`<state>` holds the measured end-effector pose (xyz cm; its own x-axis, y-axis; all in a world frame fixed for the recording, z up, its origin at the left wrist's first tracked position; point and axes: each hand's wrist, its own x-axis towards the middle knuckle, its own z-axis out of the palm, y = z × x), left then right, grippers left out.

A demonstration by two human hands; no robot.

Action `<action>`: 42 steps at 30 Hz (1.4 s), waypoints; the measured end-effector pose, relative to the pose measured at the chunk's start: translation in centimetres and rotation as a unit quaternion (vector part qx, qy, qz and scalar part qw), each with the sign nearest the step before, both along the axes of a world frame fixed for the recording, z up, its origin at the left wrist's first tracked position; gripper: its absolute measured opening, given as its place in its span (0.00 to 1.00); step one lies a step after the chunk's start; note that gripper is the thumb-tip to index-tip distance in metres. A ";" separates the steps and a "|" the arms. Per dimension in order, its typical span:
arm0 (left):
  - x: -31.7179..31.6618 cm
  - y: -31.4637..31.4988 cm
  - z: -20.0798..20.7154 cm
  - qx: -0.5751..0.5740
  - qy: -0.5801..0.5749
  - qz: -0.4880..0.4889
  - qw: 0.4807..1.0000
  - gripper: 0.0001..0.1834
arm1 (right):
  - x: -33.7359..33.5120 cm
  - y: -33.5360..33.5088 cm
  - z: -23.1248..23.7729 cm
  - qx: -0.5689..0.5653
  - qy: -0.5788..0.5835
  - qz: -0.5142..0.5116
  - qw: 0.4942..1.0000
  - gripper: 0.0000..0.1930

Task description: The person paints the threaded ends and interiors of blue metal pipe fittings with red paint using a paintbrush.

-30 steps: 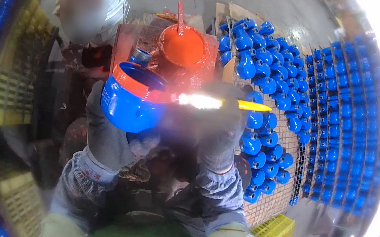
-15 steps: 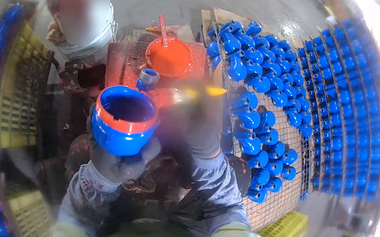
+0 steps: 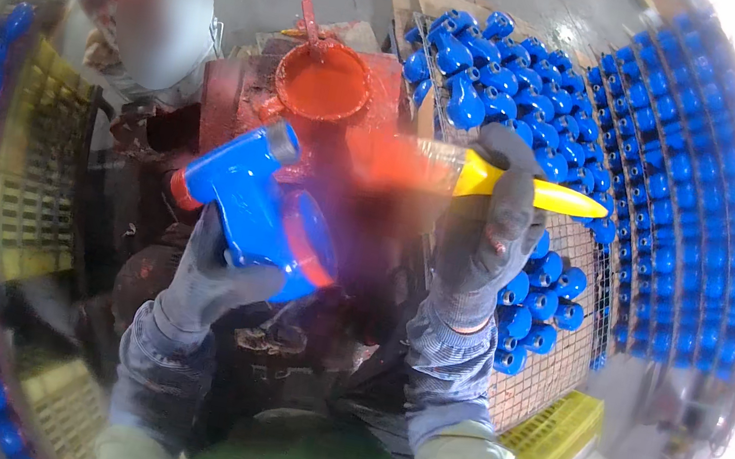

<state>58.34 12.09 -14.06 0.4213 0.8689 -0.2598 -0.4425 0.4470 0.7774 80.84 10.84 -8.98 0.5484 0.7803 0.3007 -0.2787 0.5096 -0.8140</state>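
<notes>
My left hand (image 3: 216, 277), in a grey glove, grips a blue-painted pipe fitting (image 3: 253, 209) from below. The fitting is tilted, its wide mouth facing right with an orange-red band round the rim; a narrower neck points up, and another end at the left is red. My gloved right hand (image 3: 498, 223) is closed round the yellow handle of a paintbrush (image 3: 477, 177). The brush lies nearly level, with its red-coated bristles pointing left, blurred, above and right of the fitting's mouth. Beyond both hands stands a pot of red-orange paint (image 3: 321, 89) with a red stick in it.
To the right, a wire rack (image 3: 551, 360) bears several blue fittings (image 3: 502, 78). Farther right, shelves hold rows of blue pieces (image 3: 684, 217). Yellow crates (image 3: 38, 172) stand at left, another yellow crate (image 3: 552, 439) at lower right. A white bucket (image 3: 180, 93) sits far left.
My left hand has turned the fitting, so its mouth has swung from facing up to facing right. My right hand has moved right and up with the paintbrush, which shows more clearly.
</notes>
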 end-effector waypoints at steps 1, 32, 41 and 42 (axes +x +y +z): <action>0.0 -0.1 0.0 0.216 0.182 -0.043 0.958 0.39 | 0.0 0.0 0.4 0.018 -0.019 -0.019 0.999 0.12; 0.9 1.9 -1.2 -0.060 -0.206 -0.108 0.971 0.35 | -2.4 0.7 -3.2 0.003 -0.576 -0.103 0.811 0.12; 0.4 0.4 -0.8 -0.267 -0.335 -0.121 0.895 0.34 | -0.8 2.3 -5.4 -0.081 -0.469 0.003 0.879 0.10; 0.5 0.0 -0.5 -0.312 -0.342 -0.106 0.880 0.34 | -0.5 2.3 -5.4 -0.087 -0.453 0.017 0.887 0.10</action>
